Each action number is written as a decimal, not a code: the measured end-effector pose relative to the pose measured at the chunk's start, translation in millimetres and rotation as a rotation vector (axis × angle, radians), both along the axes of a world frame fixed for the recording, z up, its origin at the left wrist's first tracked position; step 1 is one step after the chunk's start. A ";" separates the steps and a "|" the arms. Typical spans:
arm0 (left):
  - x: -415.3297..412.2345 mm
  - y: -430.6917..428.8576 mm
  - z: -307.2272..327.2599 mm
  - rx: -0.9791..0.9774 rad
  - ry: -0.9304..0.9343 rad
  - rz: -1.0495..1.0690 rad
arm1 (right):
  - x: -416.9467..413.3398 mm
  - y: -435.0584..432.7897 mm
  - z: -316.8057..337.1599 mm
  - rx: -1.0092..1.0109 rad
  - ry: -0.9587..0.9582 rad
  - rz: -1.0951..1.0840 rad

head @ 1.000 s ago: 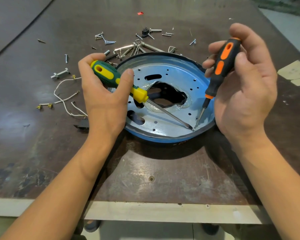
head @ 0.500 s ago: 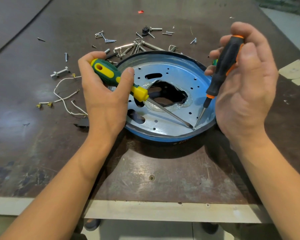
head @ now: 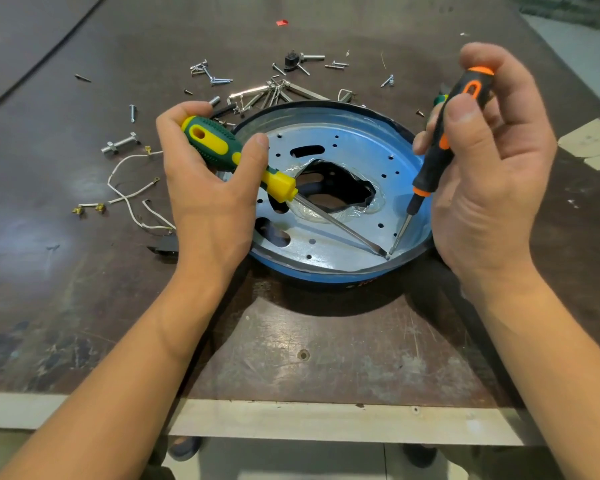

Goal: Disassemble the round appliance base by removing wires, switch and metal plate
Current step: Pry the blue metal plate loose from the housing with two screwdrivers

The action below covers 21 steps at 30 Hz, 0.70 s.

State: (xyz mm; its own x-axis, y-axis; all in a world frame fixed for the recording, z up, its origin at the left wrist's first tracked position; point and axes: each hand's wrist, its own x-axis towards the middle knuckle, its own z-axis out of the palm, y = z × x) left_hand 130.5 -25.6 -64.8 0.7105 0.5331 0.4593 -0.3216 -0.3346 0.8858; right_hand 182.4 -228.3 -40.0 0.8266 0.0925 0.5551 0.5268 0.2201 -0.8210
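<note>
The round blue appliance base (head: 329, 275) lies on the table with its perforated metal plate (head: 357, 150) facing up and a ragged hole in the middle. My left hand (head: 205, 188) grips a green and yellow screwdriver (head: 219, 147). Its long shaft slants down to the plate's near right edge. My right hand (head: 489, 168) holds a black and orange screwdriver (head: 440, 143) nearly upright. Both tips meet at the same spot by the rim. White wires (head: 129, 188) and a small black switch (head: 165, 245) lie on the table left of the base.
Several loose screws, bolts and metal strips (head: 271, 91) are scattered behind the base. A bolt (head: 120, 143) lies at the left. Paper scraps (head: 593, 143) sit at the right edge. The table's front edge (head: 326, 420) runs below my forearms.
My right hand has turned the black and orange screwdriver's handle between the fingers, tip staying in place. The left hand and its screwdriver have barely moved.
</note>
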 end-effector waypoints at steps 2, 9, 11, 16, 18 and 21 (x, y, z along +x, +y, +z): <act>0.1 0.0 0.2 -0.005 -0.002 -0.005 | 1.0 -1.5 -1.0 0.002 0.005 0.013; -0.1 0.4 -0.4 -0.003 0.001 -0.008 | -2.3 -1.5 2.4 0.128 0.092 0.060; 0.0 0.6 0.0 0.000 0.002 -0.007 | -2.6 0.7 3.6 0.086 0.061 0.030; -0.3 0.6 -0.4 0.002 -0.001 -0.011 | -2.0 -1.2 0.3 0.035 0.030 0.036; -0.2 0.6 -0.5 0.003 -0.002 -0.010 | -2.4 -2.4 1.0 0.065 0.057 0.052; 0.0 0.5 -0.5 0.007 -0.002 -0.007 | -3.4 -2.6 2.2 0.115 0.090 0.077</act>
